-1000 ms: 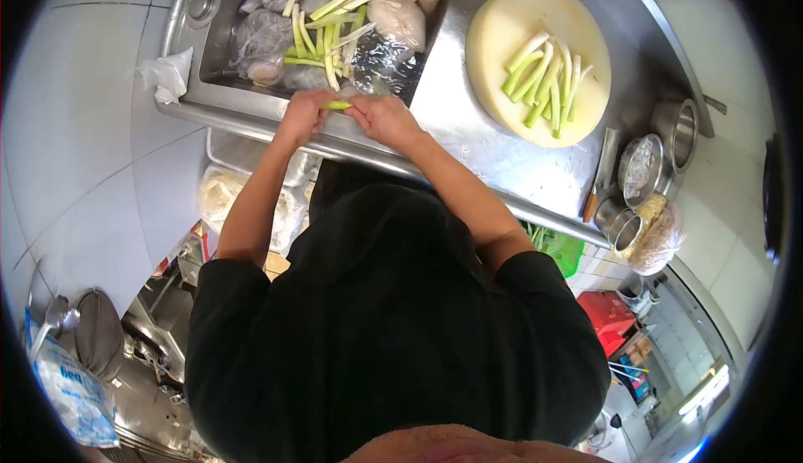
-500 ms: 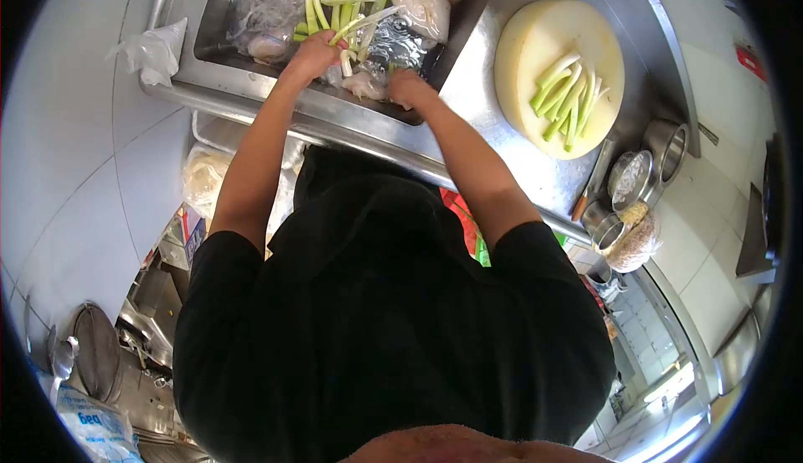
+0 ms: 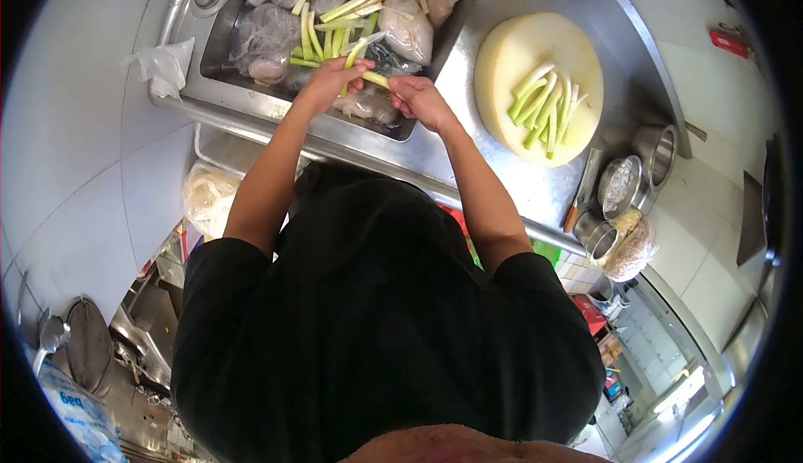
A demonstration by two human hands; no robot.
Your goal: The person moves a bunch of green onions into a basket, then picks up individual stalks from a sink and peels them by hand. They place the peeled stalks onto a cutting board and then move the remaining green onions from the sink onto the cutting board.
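My left hand (image 3: pixel 330 85) is closed around a green onion stalk (image 3: pixel 376 78) over the near part of the sink. The fingers of my right hand (image 3: pixel 421 102) pinch the stalk's other end, so it spans the gap between both hands. Under and beyond my hands, more pale green onion stalks (image 3: pixel 339 20) lie on pieces of pale meat in clear plastic bags (image 3: pixel 407 28) in the metal sink (image 3: pixel 209 60). Water shows among the bags. Part of the held stalk is hidden by my fingers.
Right of the sink, a round cutting board (image 3: pixel 493 70) holds several trimmed stalks (image 3: pixel 548 112). A knife (image 3: pixel 583 189) with a wooden handle lies near the counter edge. Metal bowls (image 3: pixel 657 153) and a small metal pot (image 3: pixel 595 235) stand beyond it. A white plastic bag (image 3: pixel 167 66) hangs at the left rim.
My right hand has risen from the sink's near right corner and moved left, joining my left hand at the stalk. My left hand has moved slightly right and nearer. The view has shifted a little.
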